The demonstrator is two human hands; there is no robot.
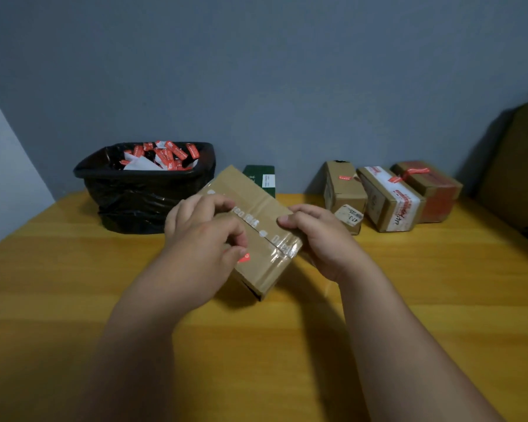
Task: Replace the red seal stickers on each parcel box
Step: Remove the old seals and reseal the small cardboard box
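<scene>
While the red seal sticker [244, 257] sits half hidden on the parcel box [256, 226] mid-table, left hand [208, 239] pinches at it; right hand [314, 236] clasps the box's far edge. Risk: sticker tears if peeled too sharply, leaving residue.

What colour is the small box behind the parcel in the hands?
Dark green, with a white label; head view.

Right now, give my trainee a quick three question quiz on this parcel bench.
1. True or false: the left hand pinches at a red sticker on the held box.
2. How many sealed boxes stand in the row by the wall on the right?
3. Where do the used stickers lie: A, bin; B, table?

Key: 1 true. 2 three. 3 A.
</scene>
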